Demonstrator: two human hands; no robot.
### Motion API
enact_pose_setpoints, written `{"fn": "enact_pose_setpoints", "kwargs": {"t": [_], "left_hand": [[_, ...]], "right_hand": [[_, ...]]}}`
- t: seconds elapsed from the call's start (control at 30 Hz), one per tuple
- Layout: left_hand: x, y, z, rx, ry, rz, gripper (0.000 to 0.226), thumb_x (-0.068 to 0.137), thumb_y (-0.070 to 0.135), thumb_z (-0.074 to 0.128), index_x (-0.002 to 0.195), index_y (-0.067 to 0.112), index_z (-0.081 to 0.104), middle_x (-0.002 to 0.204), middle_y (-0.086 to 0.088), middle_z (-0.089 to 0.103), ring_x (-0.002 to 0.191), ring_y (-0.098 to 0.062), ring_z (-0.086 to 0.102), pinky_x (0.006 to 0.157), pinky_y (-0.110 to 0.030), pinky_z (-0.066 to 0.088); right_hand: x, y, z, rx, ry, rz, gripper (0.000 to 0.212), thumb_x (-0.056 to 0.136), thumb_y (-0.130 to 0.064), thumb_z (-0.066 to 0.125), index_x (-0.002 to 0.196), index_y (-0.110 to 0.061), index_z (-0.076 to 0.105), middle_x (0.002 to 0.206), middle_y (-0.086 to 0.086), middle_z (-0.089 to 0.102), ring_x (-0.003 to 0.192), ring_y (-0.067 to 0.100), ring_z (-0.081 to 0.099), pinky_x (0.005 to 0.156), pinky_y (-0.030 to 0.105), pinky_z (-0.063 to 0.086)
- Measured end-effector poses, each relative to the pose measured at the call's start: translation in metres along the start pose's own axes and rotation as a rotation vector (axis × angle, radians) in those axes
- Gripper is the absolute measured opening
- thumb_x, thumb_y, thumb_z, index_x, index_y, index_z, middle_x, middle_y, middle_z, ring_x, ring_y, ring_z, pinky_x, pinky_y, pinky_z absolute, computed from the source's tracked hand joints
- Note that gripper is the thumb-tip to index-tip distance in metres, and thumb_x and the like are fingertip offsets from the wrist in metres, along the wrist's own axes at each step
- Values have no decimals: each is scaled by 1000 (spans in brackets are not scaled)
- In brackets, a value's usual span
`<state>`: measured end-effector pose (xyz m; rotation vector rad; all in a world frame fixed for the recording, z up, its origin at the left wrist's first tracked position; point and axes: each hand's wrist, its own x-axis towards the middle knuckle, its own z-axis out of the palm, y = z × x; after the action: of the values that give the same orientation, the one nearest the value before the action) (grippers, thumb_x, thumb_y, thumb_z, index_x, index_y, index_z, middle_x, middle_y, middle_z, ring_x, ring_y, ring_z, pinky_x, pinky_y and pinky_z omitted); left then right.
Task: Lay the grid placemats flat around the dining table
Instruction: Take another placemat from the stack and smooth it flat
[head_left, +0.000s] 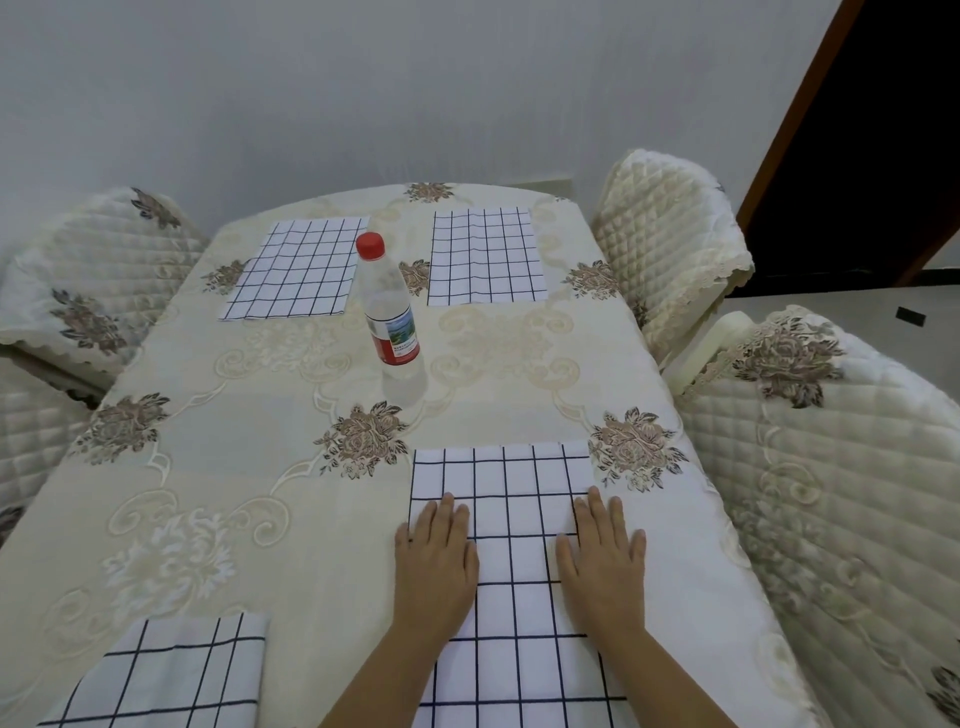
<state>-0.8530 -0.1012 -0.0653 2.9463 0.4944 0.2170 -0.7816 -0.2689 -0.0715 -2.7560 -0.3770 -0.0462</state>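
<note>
1. On the near right of the dining table (260, 467): grid placemat (511, 561), spread open and flat on the floral tablecloth (234, 519).
2. Left hand (434, 564): palm down, fingers extended and together, pressed on the mat's left edge; grasping nothing.
3. Right hand (602, 556): palm down, fingers extended, flat on the mat's right part; grasping nothing.
4. Far side: left far mat (296, 270) and right far mat (485, 257), both laid flat, well apart, with a red-capped water bottle (389, 306) standing upright nearer the middle of the table.
5. Near left corner: fourth mat (161, 675), seemingly folded or partly out of view; cannot tell which.
6. Step in hand, as judged: smoothing the near right mat.
7. Next move, as judged: lift both hands clear without dragging the cloth, then spread the near left mat.
</note>
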Motion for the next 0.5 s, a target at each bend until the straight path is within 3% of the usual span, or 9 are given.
{"fn": "enact_pose_setpoints", "kwargs": {"t": [0.1,0.17,0.23,0.4,0.5], "left_hand": [[16,4,-4,75,120,59,29,84,26,38,87,14,64,94,-6,66,79,-24,57,68,-37,35],[31,5,-5,114,173,97,25,83,23,39,76,15,61,83,-3,63,70,-23,54,63,-36,27],[44,7,-3,129,181,108,24,82,22,40,70,15,60,80,-3,63,66,-23,55,61,-36,26],[54,6,1,104,96,76,24,75,21,39,69,15,62,84,-4,67,63,-23,57,52,-31,40],[52,-2,8,39,99,31,25,78,22,40,86,14,62,94,-7,67,75,-24,59,64,-33,37]], "right_hand": [[7,-12,-3,94,82,11,44,81,-28,33,100,-6,66,121,14,62,120,34,49,88,58,44],[14,-23,-1,74,81,-89,38,78,-23,34,98,-9,63,116,14,64,117,28,46,85,56,47],[22,-39,1,95,16,-209,34,74,-21,35,100,-14,56,115,11,65,114,28,55,82,51,51],[38,-67,12,82,-164,-429,36,74,-21,38,96,-15,66,107,3,69,101,21,66,77,38,56],[44,-69,18,10,-219,-450,41,78,-23,38,103,-14,70,112,2,68,105,20,64,78,42,56]]}}
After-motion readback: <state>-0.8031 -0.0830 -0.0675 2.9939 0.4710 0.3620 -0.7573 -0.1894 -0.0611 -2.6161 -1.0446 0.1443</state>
